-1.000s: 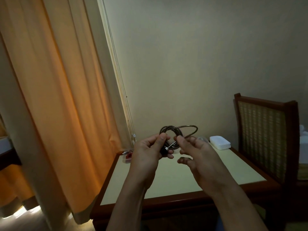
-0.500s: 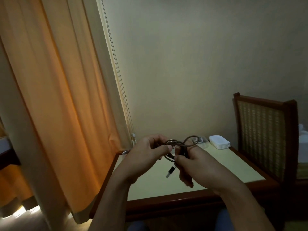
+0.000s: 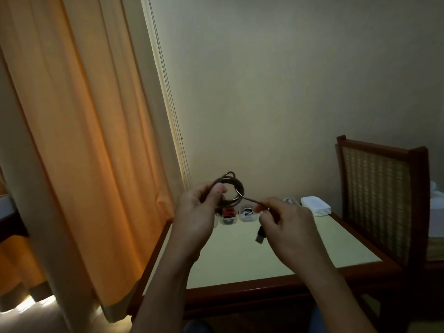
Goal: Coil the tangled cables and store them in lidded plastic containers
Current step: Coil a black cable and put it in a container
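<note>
Above a pale-topped table [image 3: 240, 255], holding a thin dark cable [image 3: 232, 188] up in the air between both hands, clear of the tabletop. Gripping the wound loops with the left hand [image 3: 199, 212], fingers curling round one side of the small round coil and thumb pressing on top. Pinching the loose tail with the right hand [image 3: 288, 227] just beside the coil, fingertips closing on the strand, and letting a dark USB plug [image 3: 260, 236] dangle below that hand. Judging the step as winding in the last stretch before stowing. Reading the cable as light, slim and springy: bending easily, yet likely springing open once the hold loosens, so clamping across all the loops at one spot, not taking a single turn. Treating the plug as the one stiff part, best tucked in last and not bent sharply at its neck. Noting, at the far side of the table beyond the hands, a small clear container [image 3: 227, 220] holding something red, and touching it a second clear container [image 3: 248, 216] holding a white coil; unable to tell whether either is lidded. Noting further right a stack of flat white pieces [image 3: 316, 207], likely the lids, a wooden chair [image 3: 377, 188] with a woven back, and an orange curtain [image 3: 84, 140] hanging at the left.
</note>
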Action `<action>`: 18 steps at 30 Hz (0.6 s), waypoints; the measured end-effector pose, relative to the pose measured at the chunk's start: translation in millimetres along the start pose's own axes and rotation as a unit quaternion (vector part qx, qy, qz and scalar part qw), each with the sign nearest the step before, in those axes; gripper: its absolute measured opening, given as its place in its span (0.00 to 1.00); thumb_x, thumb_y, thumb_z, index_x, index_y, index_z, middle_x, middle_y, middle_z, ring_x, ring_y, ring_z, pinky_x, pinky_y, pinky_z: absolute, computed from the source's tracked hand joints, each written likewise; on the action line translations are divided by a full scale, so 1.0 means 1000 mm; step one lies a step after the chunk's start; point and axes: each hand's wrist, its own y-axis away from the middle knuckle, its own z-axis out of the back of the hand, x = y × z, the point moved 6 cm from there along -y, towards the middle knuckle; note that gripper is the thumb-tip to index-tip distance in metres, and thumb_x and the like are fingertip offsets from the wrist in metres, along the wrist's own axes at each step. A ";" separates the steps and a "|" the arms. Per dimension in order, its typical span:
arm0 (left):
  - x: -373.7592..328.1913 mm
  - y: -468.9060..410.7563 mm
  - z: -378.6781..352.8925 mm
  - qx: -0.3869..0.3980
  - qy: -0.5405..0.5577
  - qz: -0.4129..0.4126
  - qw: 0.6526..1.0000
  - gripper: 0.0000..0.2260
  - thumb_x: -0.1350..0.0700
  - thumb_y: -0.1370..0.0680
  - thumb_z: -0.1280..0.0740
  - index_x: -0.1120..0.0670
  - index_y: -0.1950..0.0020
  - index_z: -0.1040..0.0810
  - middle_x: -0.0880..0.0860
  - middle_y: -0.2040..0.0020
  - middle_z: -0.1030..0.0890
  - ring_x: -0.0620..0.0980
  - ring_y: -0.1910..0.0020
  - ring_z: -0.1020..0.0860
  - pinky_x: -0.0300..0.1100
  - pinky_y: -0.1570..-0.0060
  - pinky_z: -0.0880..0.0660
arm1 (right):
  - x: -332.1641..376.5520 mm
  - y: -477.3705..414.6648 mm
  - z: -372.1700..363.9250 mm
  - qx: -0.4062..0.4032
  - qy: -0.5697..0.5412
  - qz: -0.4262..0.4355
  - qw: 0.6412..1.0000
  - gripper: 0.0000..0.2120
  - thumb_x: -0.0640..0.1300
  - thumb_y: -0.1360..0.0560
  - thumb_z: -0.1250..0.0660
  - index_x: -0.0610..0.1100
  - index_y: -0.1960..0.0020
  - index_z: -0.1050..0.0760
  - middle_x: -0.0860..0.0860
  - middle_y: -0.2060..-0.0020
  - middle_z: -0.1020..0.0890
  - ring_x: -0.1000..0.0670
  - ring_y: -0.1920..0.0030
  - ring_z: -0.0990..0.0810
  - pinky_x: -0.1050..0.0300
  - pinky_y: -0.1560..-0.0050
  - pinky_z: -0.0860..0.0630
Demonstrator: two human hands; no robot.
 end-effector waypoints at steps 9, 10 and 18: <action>0.012 0.001 0.009 -0.006 0.004 0.052 0.999 0.06 0.59 0.18 0.33 0.51 0.43 0.18 0.54 0.56 0.13 0.46 0.56 0.14 0.34 0.63 0.21 | -0.011 -0.004 0.020 -0.146 -0.016 0.053 0.988 0.08 0.39 0.21 0.30 0.46 0.45 0.15 0.60 0.60 0.17 0.69 0.55 0.21 0.78 0.55 0.29; 0.013 0.000 0.009 0.010 -0.031 0.056 0.998 0.05 0.59 0.18 0.32 0.52 0.46 0.17 0.52 0.58 0.13 0.47 0.57 0.14 0.36 0.61 0.20 | -0.014 -0.004 0.023 -0.150 -0.026 0.045 0.987 0.07 0.40 0.21 0.30 0.46 0.46 0.15 0.60 0.60 0.17 0.67 0.55 0.20 0.77 0.56 0.27; 0.025 0.001 0.003 0.107 0.052 0.155 0.981 0.04 0.65 0.21 0.30 0.64 0.49 0.16 0.56 0.62 0.16 0.49 0.64 0.19 0.41 0.61 0.19 | -0.032 -0.005 0.029 -0.172 -0.097 -0.002 0.980 0.06 0.40 0.24 0.28 0.47 0.48 0.15 0.55 0.59 0.16 0.57 0.63 0.16 0.61 0.62 0.18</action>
